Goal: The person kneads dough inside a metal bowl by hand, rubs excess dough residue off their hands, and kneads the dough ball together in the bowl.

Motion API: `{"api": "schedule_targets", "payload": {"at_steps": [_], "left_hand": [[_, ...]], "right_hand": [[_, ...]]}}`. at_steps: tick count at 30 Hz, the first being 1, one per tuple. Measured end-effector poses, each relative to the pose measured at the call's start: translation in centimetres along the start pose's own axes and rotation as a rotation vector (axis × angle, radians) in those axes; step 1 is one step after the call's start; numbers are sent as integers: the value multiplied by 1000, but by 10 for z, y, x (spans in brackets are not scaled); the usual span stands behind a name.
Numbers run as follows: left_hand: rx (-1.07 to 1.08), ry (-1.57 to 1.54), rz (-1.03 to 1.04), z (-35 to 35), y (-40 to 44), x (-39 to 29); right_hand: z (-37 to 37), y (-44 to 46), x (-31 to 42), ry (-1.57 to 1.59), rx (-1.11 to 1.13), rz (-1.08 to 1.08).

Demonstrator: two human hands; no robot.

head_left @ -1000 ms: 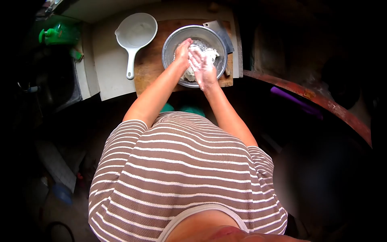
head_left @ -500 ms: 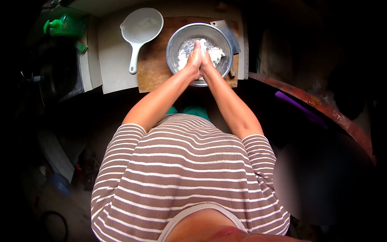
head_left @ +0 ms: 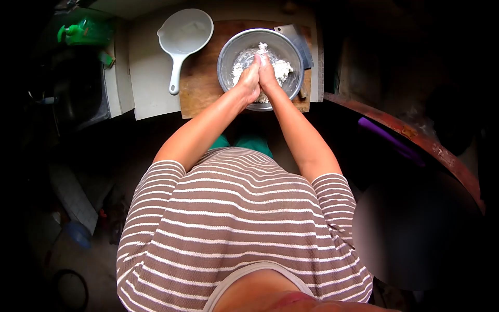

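White dough (head_left: 282, 71) lay in the bowl (head_left: 223, 67); we pressed left hand (head_left: 250, 86) to right hand (head_left: 267, 76), couldn't tell if they held any; bumped, the ungripped bowl could have slid.

I have the left arm (head_left: 205, 127) and the right arm (head_left: 299, 127) stretched forward, slanting inward until the wrists (head_left: 243, 97) nearly meet. My left hand (head_left: 250, 80) and right hand (head_left: 267, 75) press together, palms facing, fingers pointing away from the body. I can't see between them, so the grip is unclear.
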State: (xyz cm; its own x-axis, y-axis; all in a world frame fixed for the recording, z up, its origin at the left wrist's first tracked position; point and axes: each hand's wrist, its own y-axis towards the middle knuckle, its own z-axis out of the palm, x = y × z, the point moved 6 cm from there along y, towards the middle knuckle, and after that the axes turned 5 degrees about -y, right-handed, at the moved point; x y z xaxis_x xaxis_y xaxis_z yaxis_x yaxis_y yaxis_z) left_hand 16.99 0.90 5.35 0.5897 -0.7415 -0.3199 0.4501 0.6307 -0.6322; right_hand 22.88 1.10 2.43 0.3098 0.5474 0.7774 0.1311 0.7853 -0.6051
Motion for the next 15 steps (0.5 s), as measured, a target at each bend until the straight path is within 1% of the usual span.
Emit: {"api": "schedule_targets", "payload": {"at_steps": [1, 2, 3, 4, 6, 7, 8, 10, 11, 12, 14, 15], "left_hand": [[6, 0, 2, 7, -4, -4], [-31, 141, -4, 12, -8, -7], [-71, 282, -11, 11, -10, -9], [-70, 279, -9, 11, -3, -11], [-155, 329, 9, 9, 10, -17], [-168, 263, 84, 15, 4, -18], [-168, 259, 83, 18, 2, -20], [-97, 225, 34, 21, -1, -15], [-61, 152, 42, 24, -2, -13], [-62, 153, 40, 23, -2, -13], [28, 126, 43, 24, -4, -14], [99, 105, 13, 25, -5, -13]], "right_hand": [[-10, -3, 17, -520, -166, -444], [-4, -12, 30, -1043, -332, -889], [-4, -16, 36, -895, -383, -949], [-2, -17, 32, -898, -381, -951], [2, -22, 21, -1060, -330, -926], [5, -36, 35, -1078, -327, -969], [9, -49, 47, -1082, -325, -968], [-5, -53, 43, -853, -366, -562], [-6, -51, 39, -735, -391, -445], [3, -53, 41, -735, -392, -443], [10, -57, 34, 305, -323, -337], [17, -68, 44, 415, -271, -339]]}}
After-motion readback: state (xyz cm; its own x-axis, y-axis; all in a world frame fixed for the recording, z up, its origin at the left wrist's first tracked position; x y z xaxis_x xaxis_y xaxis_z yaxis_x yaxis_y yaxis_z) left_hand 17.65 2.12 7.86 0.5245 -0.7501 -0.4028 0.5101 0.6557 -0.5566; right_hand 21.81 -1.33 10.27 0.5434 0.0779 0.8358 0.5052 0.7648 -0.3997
